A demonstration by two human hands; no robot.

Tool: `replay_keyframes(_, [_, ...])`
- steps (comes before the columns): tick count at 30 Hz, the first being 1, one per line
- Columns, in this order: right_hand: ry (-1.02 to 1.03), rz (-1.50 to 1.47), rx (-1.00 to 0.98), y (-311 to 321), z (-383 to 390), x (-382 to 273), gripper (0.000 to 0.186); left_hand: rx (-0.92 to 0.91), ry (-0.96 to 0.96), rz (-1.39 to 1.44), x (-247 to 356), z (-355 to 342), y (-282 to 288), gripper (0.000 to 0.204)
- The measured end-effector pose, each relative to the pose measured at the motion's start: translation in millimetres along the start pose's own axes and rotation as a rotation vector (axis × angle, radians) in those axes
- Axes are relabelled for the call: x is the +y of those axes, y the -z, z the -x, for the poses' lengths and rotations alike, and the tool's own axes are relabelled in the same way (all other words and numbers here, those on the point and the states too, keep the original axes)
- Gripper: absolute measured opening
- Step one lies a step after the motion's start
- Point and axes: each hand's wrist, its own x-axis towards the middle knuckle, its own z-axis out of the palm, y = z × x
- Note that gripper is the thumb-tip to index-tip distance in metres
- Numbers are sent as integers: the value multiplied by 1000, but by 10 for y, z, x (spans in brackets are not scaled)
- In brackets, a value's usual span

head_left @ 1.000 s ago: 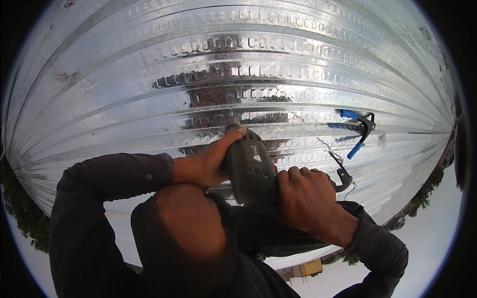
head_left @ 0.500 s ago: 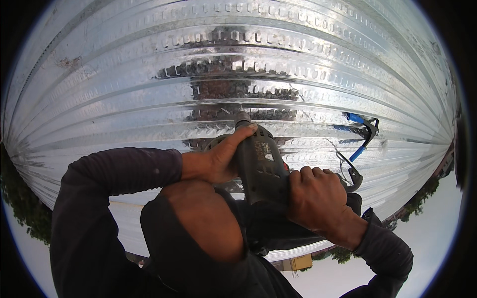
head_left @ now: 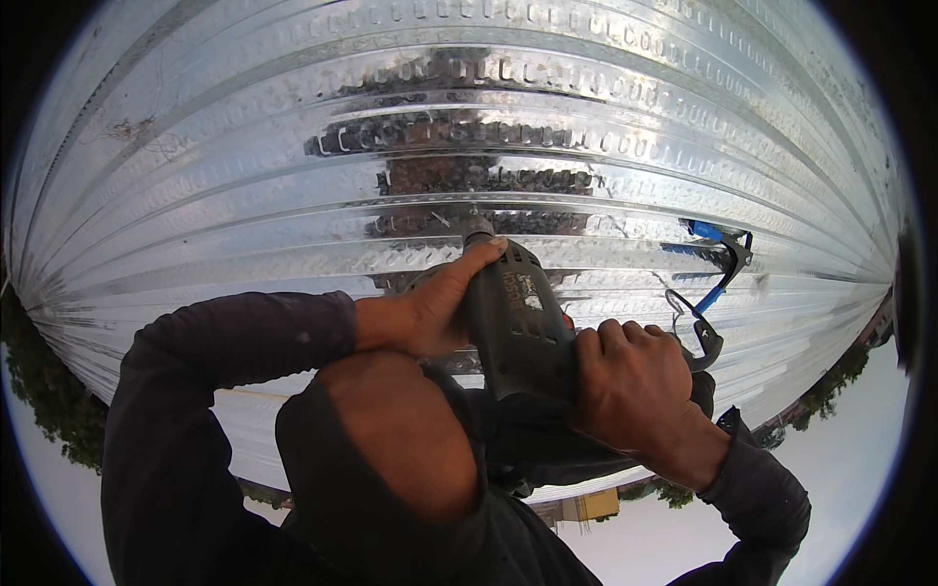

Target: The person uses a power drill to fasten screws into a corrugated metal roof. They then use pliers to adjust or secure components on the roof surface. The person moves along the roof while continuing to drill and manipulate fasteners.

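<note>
A dark power drill (head_left: 520, 332) points away from me at the ribbed metal sheeting (head_left: 244, 181), its chuck close to a rib. Around the front of its body wraps my left hand (head_left: 435, 305), thumb lying over the top just behind the chuck. My right hand (head_left: 633, 389) is closed on the rear handle, knuckles up. A thin bit appears to reach from the chuck toward the sheet; whether it touches or enters the metal I cannot tell. The left fingers are mostly hidden beneath the drill.
To the right, a blue-and-black frame-like tool (head_left: 728, 262) lies on the sheeting. A dark cable (head_left: 707, 344) curves beside my right hand. Metal shavings (head_left: 442, 221) lie left of the bit. My bent knee (head_left: 396, 444) sits below the left forearm. Trees (head_left: 49, 405) show beyond the sheet's edge.
My right hand and the drill's rear have shifted slightly right. The left hand keeps its hold near the chuck. The view has moved a little, so the blue-and-black tool appears slightly farther right.
</note>
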Motion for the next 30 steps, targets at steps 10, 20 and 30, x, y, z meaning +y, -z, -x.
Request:
replay_keyframes(10, [251,396,-24,394,-311,-152,14,-190,19,320,-137,-64,194,61])
replay_keyframes(20, [606,741,556,74,-172,-65,24,-224,-170,156,-191,6,214,61])
replay_keyframes(30, [632,841,603,-162,-2,23,25,-151,-197,107,-258,-21,239,51])
